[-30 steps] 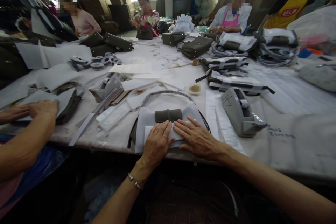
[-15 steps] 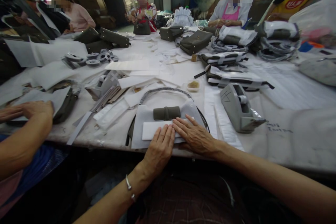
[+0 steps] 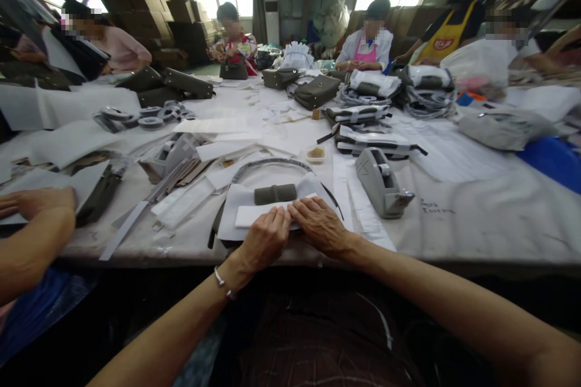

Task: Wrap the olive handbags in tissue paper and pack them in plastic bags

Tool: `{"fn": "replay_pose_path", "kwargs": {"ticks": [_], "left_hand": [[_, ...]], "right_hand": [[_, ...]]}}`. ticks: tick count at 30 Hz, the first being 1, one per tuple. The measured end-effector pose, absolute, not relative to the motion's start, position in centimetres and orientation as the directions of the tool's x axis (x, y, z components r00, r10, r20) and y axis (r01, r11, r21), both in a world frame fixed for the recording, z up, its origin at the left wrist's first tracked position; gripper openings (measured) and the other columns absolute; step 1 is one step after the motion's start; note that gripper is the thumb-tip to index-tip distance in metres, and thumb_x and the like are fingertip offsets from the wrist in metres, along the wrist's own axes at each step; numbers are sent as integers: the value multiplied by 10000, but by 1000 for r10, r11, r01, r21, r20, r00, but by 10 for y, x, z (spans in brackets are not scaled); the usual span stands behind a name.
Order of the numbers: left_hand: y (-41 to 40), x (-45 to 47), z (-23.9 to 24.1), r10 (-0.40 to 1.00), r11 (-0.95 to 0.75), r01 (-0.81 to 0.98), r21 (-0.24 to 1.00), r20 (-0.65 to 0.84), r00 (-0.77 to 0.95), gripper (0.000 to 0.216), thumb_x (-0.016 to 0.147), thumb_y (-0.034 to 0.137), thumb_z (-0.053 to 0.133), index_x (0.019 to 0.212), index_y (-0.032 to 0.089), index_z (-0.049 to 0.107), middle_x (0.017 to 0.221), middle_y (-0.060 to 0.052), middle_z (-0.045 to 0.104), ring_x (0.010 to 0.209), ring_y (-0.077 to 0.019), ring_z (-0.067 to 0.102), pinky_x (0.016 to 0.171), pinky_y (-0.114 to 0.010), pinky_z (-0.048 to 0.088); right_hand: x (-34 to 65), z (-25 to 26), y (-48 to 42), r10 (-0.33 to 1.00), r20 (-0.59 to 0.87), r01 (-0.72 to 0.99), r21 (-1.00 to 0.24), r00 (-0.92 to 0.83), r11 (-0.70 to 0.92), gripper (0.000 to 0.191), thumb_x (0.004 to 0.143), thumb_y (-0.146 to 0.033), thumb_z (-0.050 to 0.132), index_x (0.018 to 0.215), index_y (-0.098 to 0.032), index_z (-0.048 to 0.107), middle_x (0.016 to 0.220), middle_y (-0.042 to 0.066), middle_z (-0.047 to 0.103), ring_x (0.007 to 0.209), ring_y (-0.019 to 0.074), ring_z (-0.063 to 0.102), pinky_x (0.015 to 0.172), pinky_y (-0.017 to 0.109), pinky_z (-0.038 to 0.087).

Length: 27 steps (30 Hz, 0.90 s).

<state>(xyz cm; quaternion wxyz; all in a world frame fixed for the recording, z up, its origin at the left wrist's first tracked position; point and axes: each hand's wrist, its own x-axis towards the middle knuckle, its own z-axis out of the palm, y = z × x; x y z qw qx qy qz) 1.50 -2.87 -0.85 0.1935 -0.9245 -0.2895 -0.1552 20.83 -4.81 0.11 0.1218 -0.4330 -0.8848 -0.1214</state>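
White paper strip (image 3: pixel 254 216), flat, lying across a larger white wrapping sheet (image 3: pixel 232 201) at the near edge of the table (image 3: pixel 481 224), directly in front of the person.

Olive-grey leather roll (image 3: pixel 275 193): sits on the sheet just beyond the strip, under a curved grey strap (image 3: pixel 272 162).

Left hand (image 3: pixel 265 239): palm down, knuckles raised, fingers bent so that the tips press on the strip's right part. It encloses nothing. A thin bracelet circles the wrist.

Right hand (image 3: pixel 320 227): palm down, fingers spread and nearly flat, tips on the strip's right end, touching the left hand. It presses and clasps nothing.

Grey tape dispenser (image 3: pixel 380 182): right of the hands, apart from them, with a pen scrawl on its side that cannot be read.

Handwriting (image 3: pixel 438 207): dark pen lines on the table cover beside the dispenser, too small to read.

Co-worker's hand (image 3: pixel 40 201): far left, flat on white paper.

Yellow apron (image 3: pixel 442 42): far side, red logo, unreadable.
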Motion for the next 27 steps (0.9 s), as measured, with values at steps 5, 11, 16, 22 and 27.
{"fn": "replay_pose_path", "kwargs": {"ticks": [5, 11, 16, 22, 27], "left_hand": [[-30, 16, 1, 518, -736, 638, -227, 417, 747, 396, 826, 111, 493, 1199, 20, 586, 1177, -215, 641, 1068, -314, 614, 862, -419, 537], [-29, 20, 7, 593, -635, 718, -284, 418, 689, 297, 870, 65, 485, 1137, 77, 616, 1060, -146, 672, 897, -275, 637, 752, -404, 545], [-27, 21, -7, 472, -664, 690, -288, 555, 685, 290, 921, 62, 424, 1129, 67, 626, 1047, -147, 689, 972, -274, 641, 873, -424, 531], [-26, 20, -32, 428, -711, 686, -158, 676, 600, 328, 959, 96, 376, 1174, 77, 622, 1125, -166, 684, 1073, -268, 637, 966, -424, 508], [-35, 26, -38, 527, -674, 737, -37, 675, 516, 299, 983, 159, 400, 1182, 94, 614, 1129, -143, 689, 1090, -236, 636, 1013, -400, 488]], "right_hand": [[207, 8, -36, 732, 285, 785, 188, -619, 590, 239, 992, -136, 367, 1097, -133, 582, 1001, 125, 655, 905, 248, 560, 823, 405, 417], [198, 25, -29, 788, 201, 813, 122, -582, 569, 111, 914, -111, 473, 967, -151, 561, 874, 89, 676, 774, 227, 575, 688, 352, 376], [197, 25, -33, 795, 191, 817, 92, -576, 570, 117, 939, -141, 471, 1010, -157, 562, 900, 73, 694, 773, 225, 603, 687, 356, 392], [196, 14, -36, 770, 245, 807, 120, -589, 579, 357, 964, -140, 469, 1322, -144, 471, 946, 78, 707, 825, 220, 626, 725, 363, 430], [196, 9, -37, 744, 294, 798, 148, -600, 585, 465, 897, -47, 473, 1351, -147, 478, 929, 68, 713, 803, 210, 636, 750, 340, 451]]}}
